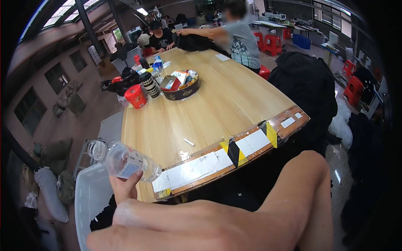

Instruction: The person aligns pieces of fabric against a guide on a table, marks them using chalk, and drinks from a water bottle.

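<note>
My left hand [123,187] grips a clear plastic bottle [125,161] with a printed label, beside the near left corner of the table. The bottle tilts to the left, its mouth uncapped, and some clear liquid shows inside. The thumb lies on its near side, with the other fingers mostly hidden behind it. My bare right arm [268,205] is bent at the elbow and crosses low in front of me. The forearms overlap, and I cannot make out the fingers of my right hand.
The wooden table [217,108] holds a small white stick [189,142], a round box [182,92], a red container [135,96] and a patterned cup [149,85]. A white bin [90,184] stands at left. Black fabric [303,83] hangs at right. Two people handle dark cloth [197,42] across the table.
</note>
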Demonstrator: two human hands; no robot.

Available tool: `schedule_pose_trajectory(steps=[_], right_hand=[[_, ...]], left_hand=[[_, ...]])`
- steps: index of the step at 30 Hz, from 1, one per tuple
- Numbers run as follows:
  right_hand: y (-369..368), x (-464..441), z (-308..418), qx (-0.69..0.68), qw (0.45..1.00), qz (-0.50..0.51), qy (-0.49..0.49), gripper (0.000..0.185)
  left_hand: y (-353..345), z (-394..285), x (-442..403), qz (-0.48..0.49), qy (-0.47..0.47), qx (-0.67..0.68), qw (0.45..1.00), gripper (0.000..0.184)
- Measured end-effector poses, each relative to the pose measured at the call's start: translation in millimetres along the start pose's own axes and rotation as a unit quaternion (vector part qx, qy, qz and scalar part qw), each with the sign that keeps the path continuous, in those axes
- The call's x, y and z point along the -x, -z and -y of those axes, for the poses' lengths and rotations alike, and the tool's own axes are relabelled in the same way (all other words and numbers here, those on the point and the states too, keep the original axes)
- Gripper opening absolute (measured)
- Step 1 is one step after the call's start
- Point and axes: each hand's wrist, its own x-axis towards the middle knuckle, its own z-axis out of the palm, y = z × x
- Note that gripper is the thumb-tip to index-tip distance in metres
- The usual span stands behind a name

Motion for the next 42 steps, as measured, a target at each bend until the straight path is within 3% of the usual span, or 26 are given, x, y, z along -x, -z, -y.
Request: schedule_pose_trajectory(steps=[5, 7, 9, 10, 13, 16, 18, 21, 24, 25, 27, 31, 35, 42], right_hand=[[32.5, 14.6, 1.9, -0.026, 0.994, 0.057, -0.095, 0.037], [37.8, 13.3, -4.5, -0.030, 0.985, 0.094, -0.142, 0.046], [48.8, 20.4, -36.0, -0.092, 0.954, -0.043, -0.281, 0.035], [63.1, 22.7, -51.5, -0.051, 0.936, -0.063, -0.342, 0.037], [102.7, 54.9, -121.6, 0.140, 0.926, -0.125, -0.328, 0.033], [143.0, 85.6, -177.4, 0.206, 0.917, -0.160, -0.302, 0.031], [162.0, 99.4, -203.5, 0.304, 0.880, -0.196, -0.308, 0.030], [183.1, 117.2, -245.7, 0.321, 0.872, -0.224, -0.293, 0.030], [193.2, 132.3, -283.3, 0.268, 0.874, -0.258, -0.313, 0.030], [192.9, 135.9, -290.9, 0.265, 0.873, -0.257, -0.320, 0.030], [192.9, 145.2, -303.4, 0.233, 0.874, -0.283, -0.318, 0.030], [192.1, 147.8, -303.6, 0.214, 0.875, -0.309, -0.307, 0.030], [186.0, 150.0, -300.5, 0.278, 0.869, -0.295, -0.282, 0.031], [184.0, 150.9, -301.1, 0.251, 0.867, -0.307, -0.303, 0.032]], left_hand=[[6.9, -0.7, 2.8, 0.000, 0.018, -0.018, 1.000, 0.067], [11.8, 12.3, 6.4, -0.012, 0.020, -0.084, 0.996, 0.064], [-8.3, -6.6, 9.2, 0.028, -0.013, -0.022, 0.999, 0.061], [-10.3, -5.0, 9.8, 0.032, -0.011, -0.048, 0.998, 0.060], [-17.3, -8.0, 9.2, 0.053, -0.008, -0.091, 0.994, 0.059], [-26.1, -6.1, 9.8, 0.106, -0.007, -0.099, 0.989, 0.063], [-37.5, -6.6, 10.2, 0.114, -0.016, -0.091, 0.989, 0.066], [-43.1, -0.7, 6.0, 0.164, -0.040, -0.119, 0.978, 0.076], [-56.2, 3.9, 1.4, 0.223, -0.152, -0.110, 0.957, 0.084], [-59.7, 4.9, -0.4, 0.221, -0.145, -0.110, 0.958, 0.084], [-67.3, 4.1, -2.1, 0.255, -0.176, -0.052, 0.949, 0.087], [-77.1, 2.7, -8.2, 0.285, -0.163, -0.047, 0.943, 0.088], [-91.7, 2.7, -11.0, 0.295, -0.142, -0.018, 0.945, 0.086], [-106.0, 2.0, -17.3, 0.333, -0.191, -0.023, 0.923, 0.084]])
